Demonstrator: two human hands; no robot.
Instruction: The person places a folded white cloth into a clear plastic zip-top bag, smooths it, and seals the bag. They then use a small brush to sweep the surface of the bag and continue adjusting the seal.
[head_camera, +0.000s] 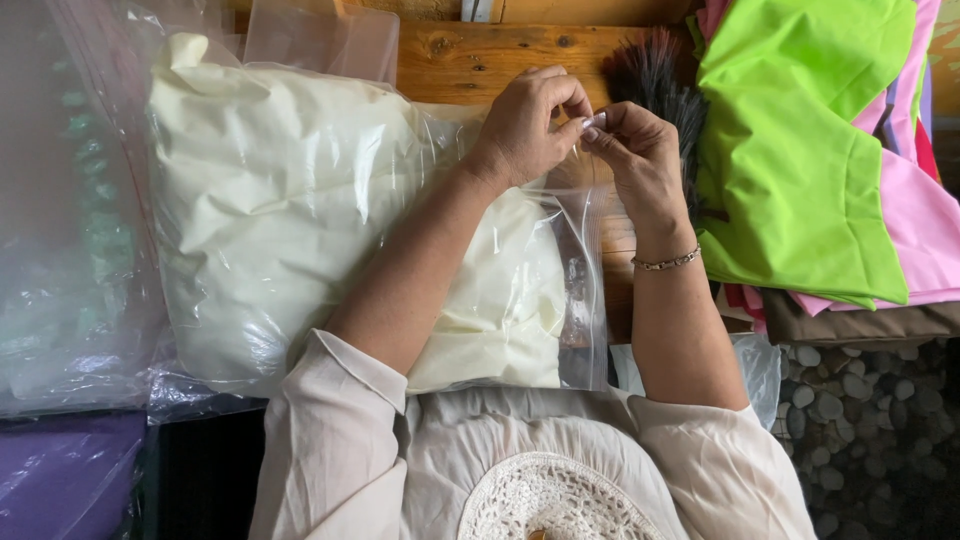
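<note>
Central package: a clear plastic zip bag (400, 250), rectangular and plump, filled with cream-white folded fabric, is laid across the middle of the view, its zip edge running from 1 o'clock down to 5 o'clock.
Closing edge: the top corner of the zip strip, at 1 o'clock, is pinched between the left hand (525, 125) and the right hand (635, 155).
Left package: a second clear bag (70, 220), wrinkled and glossy, with a faint green pattern inside, is seen at 9 o'clock, just beside the central bag.
Empty bag: a flat clear bag (320, 38) is propped at 11 o'clock.
Lower-left package: purple material under clear film (60, 475) lies at 8 o'clock.
</note>
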